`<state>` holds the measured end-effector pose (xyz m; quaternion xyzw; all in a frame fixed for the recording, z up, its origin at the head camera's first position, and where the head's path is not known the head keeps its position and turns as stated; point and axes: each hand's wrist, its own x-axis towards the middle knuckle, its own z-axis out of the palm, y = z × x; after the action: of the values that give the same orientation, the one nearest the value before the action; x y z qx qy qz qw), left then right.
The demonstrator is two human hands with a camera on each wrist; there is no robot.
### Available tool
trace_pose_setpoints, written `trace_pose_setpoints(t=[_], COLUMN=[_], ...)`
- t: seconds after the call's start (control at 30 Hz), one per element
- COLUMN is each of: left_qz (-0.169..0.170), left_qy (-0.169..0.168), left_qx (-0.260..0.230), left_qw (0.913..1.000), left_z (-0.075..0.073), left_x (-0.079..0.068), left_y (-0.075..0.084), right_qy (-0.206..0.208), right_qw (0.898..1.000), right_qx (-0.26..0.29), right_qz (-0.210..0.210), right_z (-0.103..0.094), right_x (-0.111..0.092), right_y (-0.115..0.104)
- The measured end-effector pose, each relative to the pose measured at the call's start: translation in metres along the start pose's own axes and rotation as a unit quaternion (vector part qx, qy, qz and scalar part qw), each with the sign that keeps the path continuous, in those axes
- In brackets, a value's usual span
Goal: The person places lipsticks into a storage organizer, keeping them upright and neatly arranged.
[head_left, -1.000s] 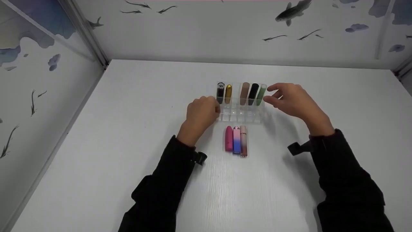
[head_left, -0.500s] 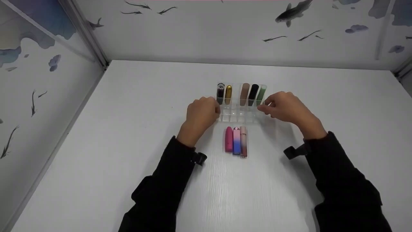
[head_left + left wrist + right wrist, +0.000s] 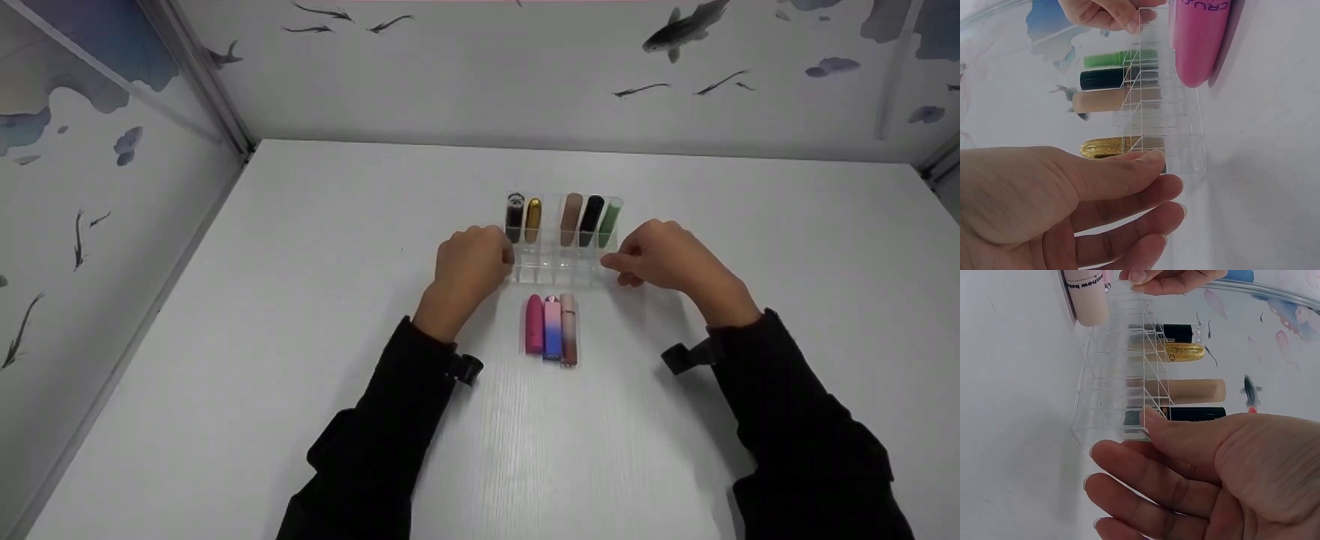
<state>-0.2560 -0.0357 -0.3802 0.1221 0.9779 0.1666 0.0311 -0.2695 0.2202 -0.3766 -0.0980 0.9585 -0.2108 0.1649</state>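
Five cosmetic tubes sit in the far row of a clear organizer on the white table. The left hand pinches its left end, the right hand its right, other fingers loosely bent; three pinkish tubes lie just in front.

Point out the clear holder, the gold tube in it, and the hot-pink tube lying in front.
Clear holder (image 3: 559,274): head view, on its front wall.
Gold tube (image 3: 1105,147): left wrist view, on its upper part, above the holder.
Hot-pink tube (image 3: 534,324): head view, mid-body.
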Motion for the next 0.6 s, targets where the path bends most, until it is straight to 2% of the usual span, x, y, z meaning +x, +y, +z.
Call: trace_pose_setpoints(t=[0.2, 0.47, 0.6], left_qz=[-0.006, -0.006, -0.004], left_qy=[-0.006, -0.003, -0.006], left_qx=[-0.004, -0.007, -0.011], left_qw=[1.0, 1.0, 0.9999], left_z=[-0.0005, 0.0013, 0.001], left_x=[0.0002, -0.0005, 0.0], left_y=[-0.0002, -0.0011, -0.0005], right_qy=[0.008, 0.012, 0.01], right_qw=[1.0, 0.995, 0.993], right_qx=[0.022, 0.09, 0.106], right_qz=[0.014, 0.028, 0.041], right_z=[0.0042, 0.0091, 0.0083], right_x=[-0.0006, -0.0019, -0.0022], right_y=[-0.0015, 0.0003, 0.0004])
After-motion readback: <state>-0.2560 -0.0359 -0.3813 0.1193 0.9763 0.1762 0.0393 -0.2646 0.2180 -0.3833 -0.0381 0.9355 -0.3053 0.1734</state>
